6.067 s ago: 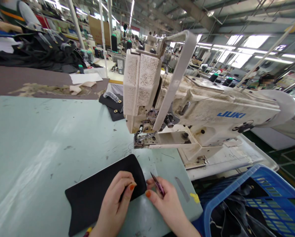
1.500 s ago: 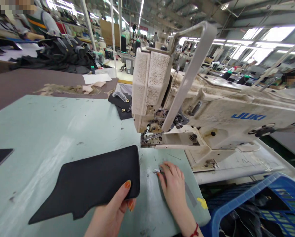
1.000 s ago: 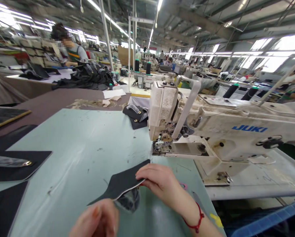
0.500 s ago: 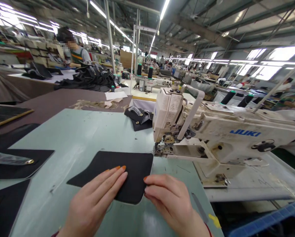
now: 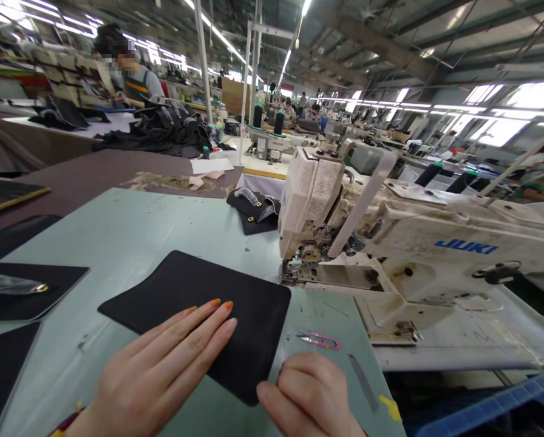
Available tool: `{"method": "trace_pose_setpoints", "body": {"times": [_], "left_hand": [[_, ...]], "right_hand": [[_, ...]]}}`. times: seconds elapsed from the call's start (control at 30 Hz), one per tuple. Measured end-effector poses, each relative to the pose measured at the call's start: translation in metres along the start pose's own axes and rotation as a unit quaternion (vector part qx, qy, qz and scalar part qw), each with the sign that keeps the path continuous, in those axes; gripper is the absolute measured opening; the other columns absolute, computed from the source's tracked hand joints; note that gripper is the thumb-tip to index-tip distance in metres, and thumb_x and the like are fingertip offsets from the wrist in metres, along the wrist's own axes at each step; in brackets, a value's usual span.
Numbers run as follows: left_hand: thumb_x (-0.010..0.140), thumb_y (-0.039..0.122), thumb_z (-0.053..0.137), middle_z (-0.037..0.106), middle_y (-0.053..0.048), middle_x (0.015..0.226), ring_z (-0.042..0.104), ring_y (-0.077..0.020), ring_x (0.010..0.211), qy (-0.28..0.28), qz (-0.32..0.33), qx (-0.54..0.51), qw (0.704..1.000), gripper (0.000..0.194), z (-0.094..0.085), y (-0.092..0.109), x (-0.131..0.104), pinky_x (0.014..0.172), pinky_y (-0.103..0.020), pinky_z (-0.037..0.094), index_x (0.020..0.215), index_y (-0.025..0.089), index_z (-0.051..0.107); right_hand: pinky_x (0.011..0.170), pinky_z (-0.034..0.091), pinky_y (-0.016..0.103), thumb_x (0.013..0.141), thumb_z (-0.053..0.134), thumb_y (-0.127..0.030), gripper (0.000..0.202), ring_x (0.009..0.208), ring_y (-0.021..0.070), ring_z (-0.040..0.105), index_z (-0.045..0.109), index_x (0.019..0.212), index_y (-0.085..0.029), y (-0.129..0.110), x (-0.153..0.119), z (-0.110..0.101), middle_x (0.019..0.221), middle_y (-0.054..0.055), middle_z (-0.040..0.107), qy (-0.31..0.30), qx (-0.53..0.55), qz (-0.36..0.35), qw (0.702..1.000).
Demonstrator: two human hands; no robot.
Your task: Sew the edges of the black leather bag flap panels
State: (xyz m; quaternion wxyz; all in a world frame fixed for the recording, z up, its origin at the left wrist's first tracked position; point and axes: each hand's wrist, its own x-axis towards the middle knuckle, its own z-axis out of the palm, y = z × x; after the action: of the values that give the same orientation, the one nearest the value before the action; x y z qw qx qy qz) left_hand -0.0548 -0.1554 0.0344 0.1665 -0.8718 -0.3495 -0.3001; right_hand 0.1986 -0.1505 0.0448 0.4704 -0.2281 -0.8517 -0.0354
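Observation:
A black fabric panel (image 5: 199, 291) lies tilted on the pale green table (image 5: 149, 218), its upper right corner close to the sewing machine's needle area. My left hand (image 5: 172, 358) rests flat on the panel's lower part, fingers stretched out. My right hand (image 5: 311, 388) is at the panel's lower right corner with its fingers curled in; what they hold, if anything, is hidden. Pink-handled thread snips (image 5: 320, 340) lie just above my right hand, and a grey flat strip (image 5: 363, 382) lies to its right.
The white sewing machine (image 5: 385, 230) stands on the right. Black panels with clear-wrapped straps (image 5: 12, 282) lie at the left, a small black piece (image 5: 256, 212) behind. A blue crate (image 5: 495, 403) is at lower right. A person (image 5: 138, 82) works at the back left.
The black panel has turned clockwise, its right corner now lower. My right hand has moved down and its fingers have curled in, uncovering the snips. The view has shifted slightly.

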Motion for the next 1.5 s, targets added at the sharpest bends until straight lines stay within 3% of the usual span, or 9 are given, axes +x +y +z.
{"method": "trace_pose_setpoints", "body": {"times": [0.1,0.27,0.47,0.8,0.93,1.07,1.37,1.5], "left_hand": [[0.1,0.006,0.037,0.064,-0.011,0.136,0.044,-0.0204,0.138,-0.004,0.002,-0.01,1.0,0.051,0.0,0.0,0.002,0.118,-0.035,0.03,0.15,0.013,0.037],[0.099,0.006,0.037,0.062,-0.01,0.138,0.049,-0.021,0.135,-0.006,0.004,-0.014,1.0,0.05,0.001,0.004,0.004,0.117,-0.036,0.032,0.148,0.013,0.041],[0.098,0.006,0.037,0.062,-0.009,0.139,0.049,-0.0204,0.135,-0.011,0.003,-0.027,1.0,0.052,0.004,0.006,0.003,0.117,-0.036,0.032,0.149,0.015,0.04],[0.099,0.004,0.037,0.061,-0.01,0.139,0.046,-0.0197,0.137,-0.022,0.003,-0.019,1.0,0.052,0.004,0.009,-0.001,0.117,-0.034,0.031,0.15,0.013,0.037],[0.099,0.003,0.037,0.063,-0.01,0.137,0.045,-0.0182,0.137,-0.02,0.003,-0.007,1.0,0.053,0.002,0.011,0.002,0.117,-0.033,0.03,0.15,0.013,0.036],[0.098,0.004,0.037,0.063,-0.01,0.137,0.046,-0.0192,0.137,-0.018,0.011,0.007,1.0,0.051,0.001,0.01,0.004,0.119,-0.033,0.028,0.149,0.013,0.04],[0.099,0.011,0.036,0.063,-0.008,0.138,0.045,-0.0202,0.138,-0.046,0.04,0.036,0.997,0.044,-0.008,0.003,0.01,0.122,-0.035,0.024,0.141,0.015,0.05],[0.1,0.011,0.035,0.064,-0.007,0.137,0.049,-0.0201,0.135,-0.047,0.043,0.048,0.997,0.044,-0.01,0.003,0.015,0.12,-0.036,0.028,0.141,0.017,0.051]], "right_hand": [[0.06,0.04,0.02,0.094,0.055,-0.013,0.008,0.065,0.0076,0.052,0.061,0.089,-0.016,-0.003,0.005,-0.002,0.069,-0.002,0.058,0.01,-0.008,0.013,1.0],[0.052,0.038,0.018,0.086,0.06,-0.015,0.021,0.054,0.006,0.046,0.052,0.067,-0.016,-0.005,-0.013,0.007,0.055,-0.001,0.043,0.01,-0.043,0.056,0.997],[0.051,0.039,0.016,0.084,0.061,-0.015,0.012,0.056,0.006,0.048,0.057,0.073,-0.018,-0.007,-0.028,0.008,0.057,-0.001,0.044,-0.001,-0.051,0.077,0.996],[0.052,0.033,0.023,0.085,0.051,-0.005,0.013,0.052,0.0078,0.045,0.052,0.083,-0.017,-0.011,-0.002,0.007,0.054,-0.005,0.045,0.083,-0.016,0.023,0.996],[0.056,0.037,0.022,0.085,0.055,-0.004,0.012,0.061,0.0082,0.051,0.055,0.088,-0.015,-0.008,-0.014,0.003,0.062,-0.003,0.052,0.049,-0.003,0.013,0.999],[0.069,0.046,0.022,0.094,0.05,-0.013,0.012,0.079,0.0105,0.056,0.061,0.101,-0.014,0.002,-0.027,-0.002,0.078,0.003,0.058,0.041,0.02,0.03,0.999],[0.064,0.043,0.021,0.093,0.052,-0.009,0.011,0.074,0.0102,0.053,0.062,0.094,-0.01,0.009,-0.009,-0.01,0.079,0.003,0.061,0.016,0.025,-0.018,0.999],[0.065,0.042,0.022,0.094,0.051,-0.01,0.011,0.074,0.0104,0.055,0.061,0.096,-0.011,0.007,-0.012,-0.009,0.08,0.003,0.061,0.009,0.028,-0.016,0.999]]}}
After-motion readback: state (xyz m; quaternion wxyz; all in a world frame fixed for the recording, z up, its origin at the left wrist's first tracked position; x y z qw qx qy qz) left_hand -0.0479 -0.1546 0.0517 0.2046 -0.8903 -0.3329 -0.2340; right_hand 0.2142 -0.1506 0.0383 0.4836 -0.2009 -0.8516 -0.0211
